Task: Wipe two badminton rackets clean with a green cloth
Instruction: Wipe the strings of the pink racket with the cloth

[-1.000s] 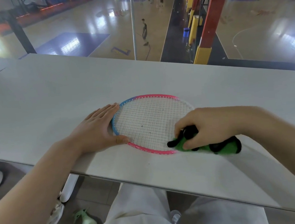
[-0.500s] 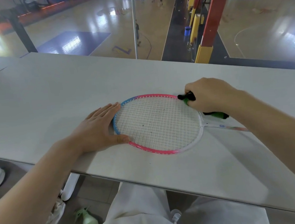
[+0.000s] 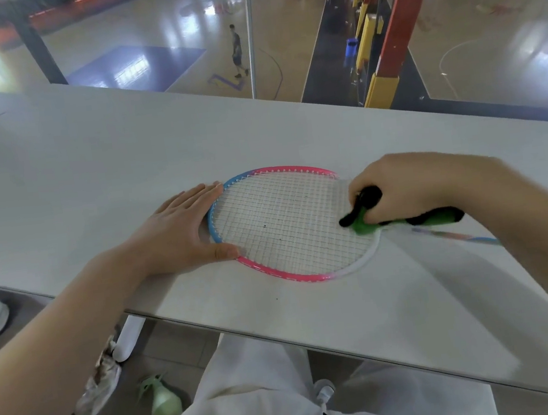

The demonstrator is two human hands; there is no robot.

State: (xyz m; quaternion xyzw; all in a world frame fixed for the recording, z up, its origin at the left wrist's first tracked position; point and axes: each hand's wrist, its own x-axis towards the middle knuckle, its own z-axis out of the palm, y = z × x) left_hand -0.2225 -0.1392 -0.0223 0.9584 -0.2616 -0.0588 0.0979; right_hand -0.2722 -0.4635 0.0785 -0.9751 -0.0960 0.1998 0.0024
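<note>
Now right hand (image 3: 411, 187) presses cloth (image 3: 364, 225) on racket (image 3: 282, 227).

matt table (image 3: 88, 168), glossy racket frame (image 3: 259, 267)

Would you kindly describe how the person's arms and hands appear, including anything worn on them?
Both forearms are bare, with no sleeve in view. The left hand and right hand wear no gloves, and no rings, watch or bracelet can be seen.

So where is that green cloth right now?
The green cloth is bunched in the right hand, pressed on the racket strings at the head's right end, near the shaft.
</note>
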